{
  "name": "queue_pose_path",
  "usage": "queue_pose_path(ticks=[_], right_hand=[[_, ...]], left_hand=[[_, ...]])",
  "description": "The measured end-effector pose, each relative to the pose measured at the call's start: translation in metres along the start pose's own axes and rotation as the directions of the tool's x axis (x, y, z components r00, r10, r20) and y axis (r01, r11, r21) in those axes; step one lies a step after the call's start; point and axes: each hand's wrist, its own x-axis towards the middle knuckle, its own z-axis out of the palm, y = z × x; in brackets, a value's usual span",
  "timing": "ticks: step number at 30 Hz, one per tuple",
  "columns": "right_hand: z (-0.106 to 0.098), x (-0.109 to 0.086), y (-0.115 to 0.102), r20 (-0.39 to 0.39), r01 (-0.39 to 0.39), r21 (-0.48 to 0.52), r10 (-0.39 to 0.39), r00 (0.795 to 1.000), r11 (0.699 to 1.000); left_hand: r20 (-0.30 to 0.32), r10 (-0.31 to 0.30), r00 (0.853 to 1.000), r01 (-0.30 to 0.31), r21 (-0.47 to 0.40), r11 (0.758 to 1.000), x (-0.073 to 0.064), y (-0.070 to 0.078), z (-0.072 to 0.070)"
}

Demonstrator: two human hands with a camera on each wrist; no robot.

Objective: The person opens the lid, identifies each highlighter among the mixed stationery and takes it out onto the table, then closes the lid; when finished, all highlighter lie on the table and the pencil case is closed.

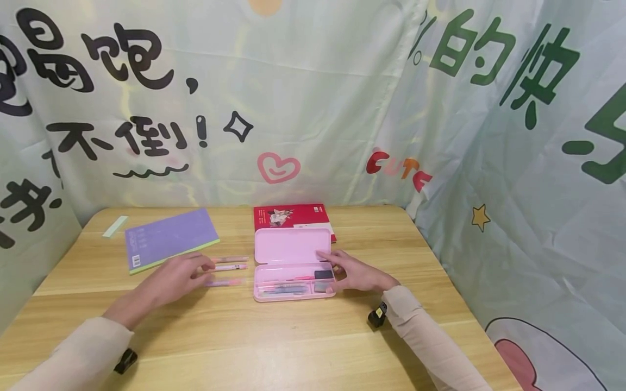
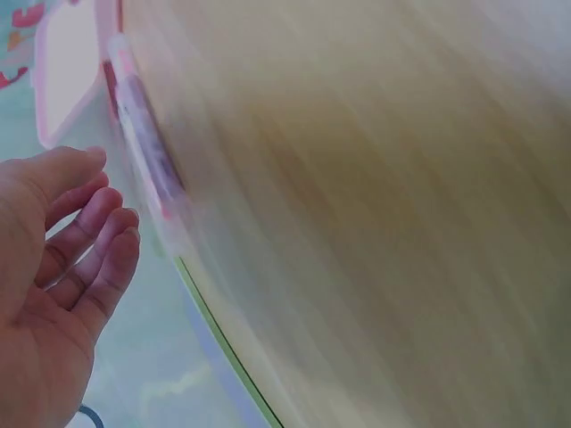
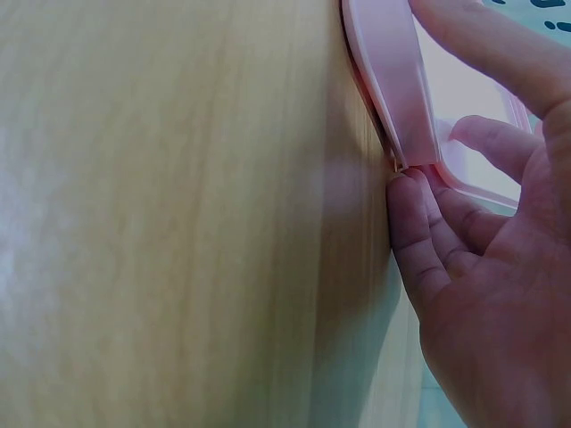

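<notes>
Your right hand [image 1: 359, 273] grips the pencil case [image 1: 290, 245] between thumb and fingers. Your left hand [image 1: 180, 276], fingers loosely curved, probably reaches for pens [image 1: 232, 267], contact unclear; next needs a pinch.

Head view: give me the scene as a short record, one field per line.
Pencil case: pink, lid open
Loose pens: three, lying left of the case
Left hand: at the pens' left ends, holding nothing; contact unclear
Right hand: touching the case's right end
Purple book: beyond the pens, to the left
Red book: behind the case
</notes>
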Motion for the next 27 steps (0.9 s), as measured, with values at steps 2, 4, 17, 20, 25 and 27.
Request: queue_pose_path(ticks=[2, 4, 17, 20, 25, 27], right_hand=[[0.000, 0.000, 0.000, 0.002, 0.004, 0.001, -0.004, 1.000, 1.000], [0.000, 0.000, 0.001, 0.003, 0.007, -0.001, -0.007, 1.000, 1.000], [-0.001, 0.000, 0.000, 0.000, 0.001, 0.009, -0.001, 1.000, 1.000], [-0.001, -0.001, -0.001, 0.000, 0.000, 0.010, 0.000, 1.000, 1.000], [0.000, -0.001, -0.002, 0.003, 0.000, 0.008, 0.000, 1.000, 1.000], [0.000, -0.001, -0.003, 0.003, 0.000, 0.006, 0.000, 1.000, 1.000]], left_hand=[[0.005, 0.009, 1.000, -0.009, -0.014, 1.000, 0.004, 0.007, 0.002], [0.005, 0.029, 1.000, -0.029, -0.021, 0.999, 0.008, 0.015, 0.004], [0.057, 0.250, 0.967, -0.242, -0.116, 0.963, 0.029, 0.069, 0.024], [0.104, 0.308, 0.946, -0.292, -0.143, 0.946, 0.034, 0.077, 0.031], [0.144, 0.320, 0.936, -0.299, -0.152, 0.942, 0.040, 0.086, 0.037], [0.149, 0.292, 0.945, -0.270, -0.153, 0.951, 0.041, 0.089, 0.038]])
